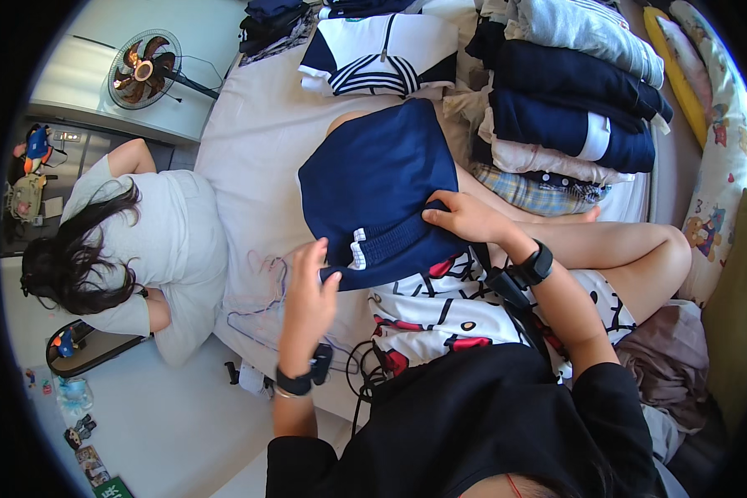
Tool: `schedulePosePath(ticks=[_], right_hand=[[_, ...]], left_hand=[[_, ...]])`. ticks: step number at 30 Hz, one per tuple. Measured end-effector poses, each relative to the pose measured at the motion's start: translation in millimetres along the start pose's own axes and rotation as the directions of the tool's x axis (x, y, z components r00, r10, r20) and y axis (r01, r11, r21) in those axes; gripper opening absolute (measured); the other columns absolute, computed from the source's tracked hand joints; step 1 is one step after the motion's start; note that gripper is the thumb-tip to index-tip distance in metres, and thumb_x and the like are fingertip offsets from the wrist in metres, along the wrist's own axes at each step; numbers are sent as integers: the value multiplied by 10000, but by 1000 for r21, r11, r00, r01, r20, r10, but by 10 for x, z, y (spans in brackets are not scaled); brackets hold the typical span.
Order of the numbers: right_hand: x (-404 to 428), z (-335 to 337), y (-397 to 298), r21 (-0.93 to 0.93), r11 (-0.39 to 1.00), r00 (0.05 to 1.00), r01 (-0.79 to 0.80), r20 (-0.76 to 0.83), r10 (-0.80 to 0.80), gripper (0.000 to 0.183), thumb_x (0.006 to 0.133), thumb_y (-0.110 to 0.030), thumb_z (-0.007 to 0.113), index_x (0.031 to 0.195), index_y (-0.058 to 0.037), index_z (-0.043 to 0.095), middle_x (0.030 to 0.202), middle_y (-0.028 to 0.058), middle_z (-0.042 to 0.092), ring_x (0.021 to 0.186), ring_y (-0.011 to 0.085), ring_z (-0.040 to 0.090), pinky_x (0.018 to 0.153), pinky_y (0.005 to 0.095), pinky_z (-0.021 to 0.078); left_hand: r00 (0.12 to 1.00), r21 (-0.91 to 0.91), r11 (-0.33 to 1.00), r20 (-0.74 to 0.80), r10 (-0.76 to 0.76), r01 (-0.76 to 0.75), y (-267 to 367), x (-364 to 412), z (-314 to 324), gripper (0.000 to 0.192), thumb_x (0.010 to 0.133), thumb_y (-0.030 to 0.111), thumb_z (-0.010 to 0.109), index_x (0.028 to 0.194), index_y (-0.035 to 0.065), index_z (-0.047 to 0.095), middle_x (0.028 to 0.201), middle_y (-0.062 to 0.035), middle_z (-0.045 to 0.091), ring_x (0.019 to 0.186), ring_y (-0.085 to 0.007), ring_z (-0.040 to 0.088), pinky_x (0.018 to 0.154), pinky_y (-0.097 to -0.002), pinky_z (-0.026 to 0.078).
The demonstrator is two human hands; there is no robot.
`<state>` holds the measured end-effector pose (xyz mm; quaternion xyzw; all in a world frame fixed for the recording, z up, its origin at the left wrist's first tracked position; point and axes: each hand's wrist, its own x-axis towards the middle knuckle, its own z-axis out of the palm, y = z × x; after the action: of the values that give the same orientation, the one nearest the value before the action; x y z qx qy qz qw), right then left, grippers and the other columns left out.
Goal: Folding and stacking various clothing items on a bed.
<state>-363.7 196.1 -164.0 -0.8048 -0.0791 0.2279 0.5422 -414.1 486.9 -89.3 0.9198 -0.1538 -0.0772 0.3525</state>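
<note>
A dark navy garment (373,168) is spread across my lap and the bed. A gathered elastic band (392,239) runs along its near part, with white checked fabric (358,249) showing at one end. My right hand (470,215) pinches the cloth beside this band between thumb and fingers. At the garment's near left corner is my left hand (311,292), its thumb against the cloth and its fingers apart; whether it grips the edge is unclear. Both wrists wear black bands.
Folded clothes (573,124) are stacked at the right, and a white-and-navy zip top (380,53) lies at the far side. Clothes hangers (255,317) rest near the bed's left edge. Another person (155,230) sits there, facing away. A fan (143,68) stands beyond.
</note>
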Motion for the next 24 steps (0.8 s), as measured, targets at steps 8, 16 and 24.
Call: schedulePosePath(ticks=[8,16,24], right_hand=[[53,-11,27,147,984,993,-104,-42,111,490,901,-404,543,1127,30,564,1031,241,638,972,326,621,844,355,462],[-221,63,-326,-426,902,849,67,-451,-276,309,877,-234,582,1090,-13,547,1019,185,609,890,373,581,764,408,471],[-459,328,-590,-940,328,809,94,-119,-576,588,699,-216,645,1233,-10,509,1098,138,566,1129,279,500,1021,523,321]], left_hand=[[908,534,776,-37,417,-335,489,61,944,547,702,97,657,1226,107,500,1327,-149,427,1277,-374,366,1014,-548,259],[845,675,621,7,535,-399,362,572,832,390,692,19,572,1079,38,532,1061,-150,571,935,-320,568,759,-403,423],[855,273,954,517,-39,-122,599,1039,219,380,660,-23,486,1039,-28,465,891,-293,618,913,-469,568,803,-519,443]])
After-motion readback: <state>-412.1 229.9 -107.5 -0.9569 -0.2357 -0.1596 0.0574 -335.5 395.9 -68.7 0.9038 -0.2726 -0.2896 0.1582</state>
